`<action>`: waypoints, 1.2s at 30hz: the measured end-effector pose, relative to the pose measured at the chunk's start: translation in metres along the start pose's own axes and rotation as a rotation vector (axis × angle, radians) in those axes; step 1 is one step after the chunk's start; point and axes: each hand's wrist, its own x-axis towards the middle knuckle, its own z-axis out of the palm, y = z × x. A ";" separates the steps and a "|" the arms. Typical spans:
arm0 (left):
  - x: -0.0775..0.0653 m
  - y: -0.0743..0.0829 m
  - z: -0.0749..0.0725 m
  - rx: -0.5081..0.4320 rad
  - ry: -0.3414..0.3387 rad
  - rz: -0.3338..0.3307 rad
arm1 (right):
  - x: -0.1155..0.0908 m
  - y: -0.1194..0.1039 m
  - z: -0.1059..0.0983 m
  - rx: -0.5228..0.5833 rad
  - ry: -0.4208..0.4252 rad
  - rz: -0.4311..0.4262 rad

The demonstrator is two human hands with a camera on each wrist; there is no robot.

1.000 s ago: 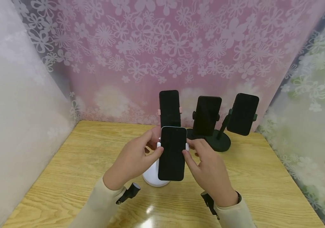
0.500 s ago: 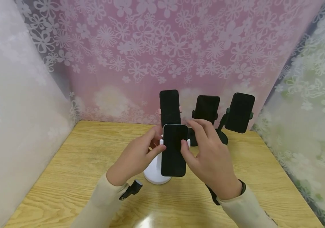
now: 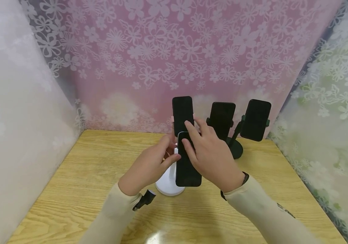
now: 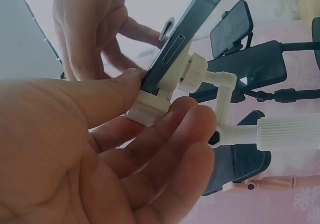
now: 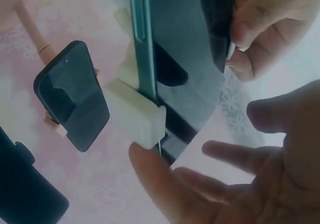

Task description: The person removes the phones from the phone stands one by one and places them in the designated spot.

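- Left wrist view: the white clamp (image 4: 149, 107) is pinched by the left hand (image 3: 149, 166), its thumb laid at the phone's edge and its fingers curled beneath.
- The right hand (image 3: 209, 152) is held loosely spread, with nothing gripped; it is reached across the upper part of the front phone (image 3: 188, 171). Whether the clamp is touched by a fingertip cannot be told.
- The front phone is seated in the clamp of the white stand (image 3: 170, 189), its long axis run upward and away from the person, the dark screen faced toward them. An oblong outline is seen in its edge in the left wrist view, and a long side button in the right wrist view.
- Four phones and four stands are counted. Behind, one phone is held upright in the pink stand (image 4: 280, 183), one in the black stand (image 3: 231, 124), and one, leaned rightward, in the dark green stand (image 3: 236, 149).
- The wood-grain table (image 3: 94, 169) is backed by a pink curtain (image 3: 161, 51) printed with white flowers.
- Cream sleeves (image 3: 110, 217) are worn on both arms.
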 end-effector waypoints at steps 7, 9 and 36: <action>0.000 -0.004 0.001 -0.014 -0.005 0.019 | 0.010 -0.001 0.004 -0.155 -0.009 -0.133; 0.001 -0.004 0.001 -0.014 -0.005 0.023 | 0.014 0.001 0.006 -0.169 -0.019 -0.170; 0.004 -0.009 0.002 -0.053 0.014 0.044 | 0.033 0.013 0.024 -0.020 -0.156 -0.139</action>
